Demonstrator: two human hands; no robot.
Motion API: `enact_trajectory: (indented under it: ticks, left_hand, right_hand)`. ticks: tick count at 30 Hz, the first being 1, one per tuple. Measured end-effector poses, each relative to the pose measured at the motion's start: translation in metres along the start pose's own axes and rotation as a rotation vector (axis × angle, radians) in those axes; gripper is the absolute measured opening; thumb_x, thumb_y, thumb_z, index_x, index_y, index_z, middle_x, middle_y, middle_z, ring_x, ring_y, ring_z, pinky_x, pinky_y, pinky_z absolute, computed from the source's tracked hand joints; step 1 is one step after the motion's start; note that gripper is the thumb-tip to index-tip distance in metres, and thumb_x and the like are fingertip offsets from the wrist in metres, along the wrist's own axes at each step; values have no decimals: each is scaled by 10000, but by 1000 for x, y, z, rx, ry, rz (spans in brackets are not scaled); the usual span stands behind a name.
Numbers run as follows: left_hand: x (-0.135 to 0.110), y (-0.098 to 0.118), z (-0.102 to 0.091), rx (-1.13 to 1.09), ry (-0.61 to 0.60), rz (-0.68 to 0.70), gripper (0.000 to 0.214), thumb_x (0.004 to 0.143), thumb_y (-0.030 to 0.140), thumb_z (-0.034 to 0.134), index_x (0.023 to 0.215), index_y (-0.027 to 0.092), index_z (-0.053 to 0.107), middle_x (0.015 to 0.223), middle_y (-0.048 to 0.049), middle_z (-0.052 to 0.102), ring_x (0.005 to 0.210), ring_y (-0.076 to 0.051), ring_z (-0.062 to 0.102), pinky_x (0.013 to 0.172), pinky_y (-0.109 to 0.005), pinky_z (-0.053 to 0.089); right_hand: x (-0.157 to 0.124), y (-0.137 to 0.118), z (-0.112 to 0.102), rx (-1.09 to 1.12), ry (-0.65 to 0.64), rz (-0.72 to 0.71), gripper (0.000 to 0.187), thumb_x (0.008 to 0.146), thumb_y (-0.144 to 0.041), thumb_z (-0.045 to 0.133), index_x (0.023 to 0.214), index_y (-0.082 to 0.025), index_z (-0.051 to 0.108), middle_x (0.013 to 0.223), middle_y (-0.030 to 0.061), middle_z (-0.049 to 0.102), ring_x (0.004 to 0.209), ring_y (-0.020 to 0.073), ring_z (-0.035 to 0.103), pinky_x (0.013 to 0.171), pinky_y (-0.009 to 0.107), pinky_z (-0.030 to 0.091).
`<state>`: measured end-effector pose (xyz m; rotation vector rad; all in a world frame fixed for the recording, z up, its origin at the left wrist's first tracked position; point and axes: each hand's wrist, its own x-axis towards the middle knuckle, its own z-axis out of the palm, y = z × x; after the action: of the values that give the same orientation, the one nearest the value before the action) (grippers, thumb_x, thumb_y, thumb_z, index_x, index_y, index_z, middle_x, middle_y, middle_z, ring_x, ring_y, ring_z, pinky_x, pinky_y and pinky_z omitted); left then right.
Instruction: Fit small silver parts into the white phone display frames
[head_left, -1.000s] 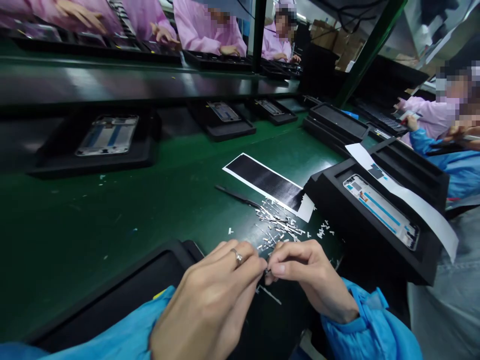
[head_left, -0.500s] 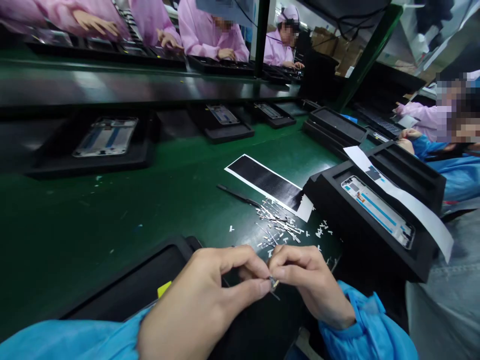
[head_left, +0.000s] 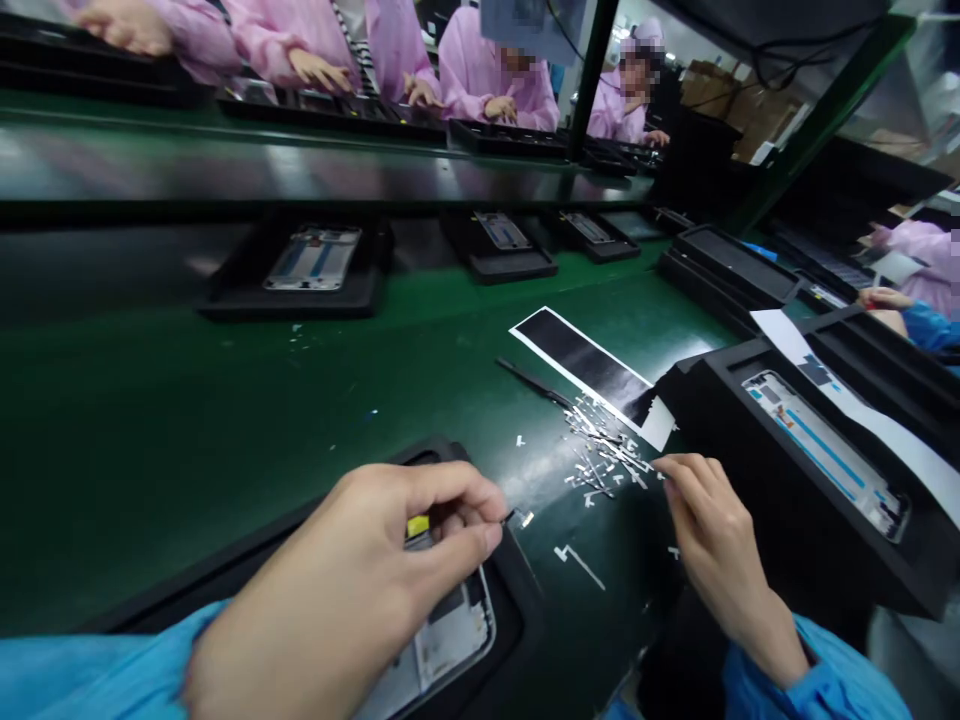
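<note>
My green bench top (head_left: 247,420) extends ahead of and between both hands. A black foam tray (head_left: 847,560) stands just beyond and to the right of my right hand. A second black tray (head_left: 517,610) lies directly beneath my left hand, which covers part of it. My left hand (head_left: 360,570) is positioned palm inward, thumb and forefinger pressed together on a small part. My right hand (head_left: 727,550) is set apart from the left, fingertips drawn close at the near right edge of a pile of strips; whether they pinch a strip, I cannot tell.

A white-bordered black sheet (head_left: 585,360) lies flat beyond the pile, ahead of and between my two grips. A pale phone frame (head_left: 825,450) is seated in the right-hand tray, to the right of my right fingertips. Another pale frame (head_left: 457,640) shows below my left thumb, inside the tray there. The pile of strips (head_left: 607,450) is ahead and to the right of my left grip. A dark slender tool (head_left: 532,382) points into the pile from its far left. A loose pale strip (head_left: 581,567) lies right of my left fingertips. The small part (head_left: 526,518) projects rightward from my left pinch, bright end outward.
</note>
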<state>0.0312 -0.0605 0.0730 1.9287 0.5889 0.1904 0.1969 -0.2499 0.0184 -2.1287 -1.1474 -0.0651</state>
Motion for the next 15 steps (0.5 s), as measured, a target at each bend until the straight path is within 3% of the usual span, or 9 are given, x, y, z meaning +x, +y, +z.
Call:
enact_trajectory:
  ticks: [2, 3, 6, 11, 15]
  left_hand:
    - [-7, 4, -6, 146, 106, 188, 189, 731, 312, 485, 583, 245, 582, 559, 84, 581, 488, -69, 522, 458, -151, 380]
    - [-12, 5, -9, 225, 160, 276, 179, 748, 294, 478, 606, 260, 580, 591, 98, 594, 531, -66, 544, 507, -150, 400]
    - [-27, 3, -14, 409, 258, 428, 123, 786, 234, 469, 716, 285, 558, 653, 125, 592, 599, -47, 548, 619, -136, 411]
    - [-43, -7, -26, 317, 293, 358, 97, 786, 250, 501, 742, 311, 562, 677, 160, 605, 590, -20, 550, 575, -72, 398]
    - [-40, -10, -35, 81, 168, 146, 182, 732, 292, 499, 581, 262, 595, 567, 120, 607, 501, -45, 551, 449, -77, 394]
  right_hand:
    - [7, -37, 6, 119, -101, -76, 154, 860, -225, 426, 944, -215, 555, 901, 23, 551, 809, 144, 502, 706, 266, 408]
    - [11, -55, 10, 279, -186, -98, 142, 857, -215, 449, 945, -215, 561, 886, 9, 561, 803, 125, 518, 693, 234, 420]
    - [23, -98, 20, 586, -357, -144, 82, 830, -172, 502, 834, -191, 581, 767, -28, 581, 720, 87, 533, 663, 198, 422]
    - [30, -125, 31, 568, -337, -292, 108, 807, -75, 479, 741, -130, 543, 680, -10, 552, 638, 89, 495, 650, 250, 422]
    - [25, -127, 40, 151, -158, -540, 135, 802, -41, 434, 787, -80, 563, 725, 69, 571, 720, 156, 503, 755, 367, 428]
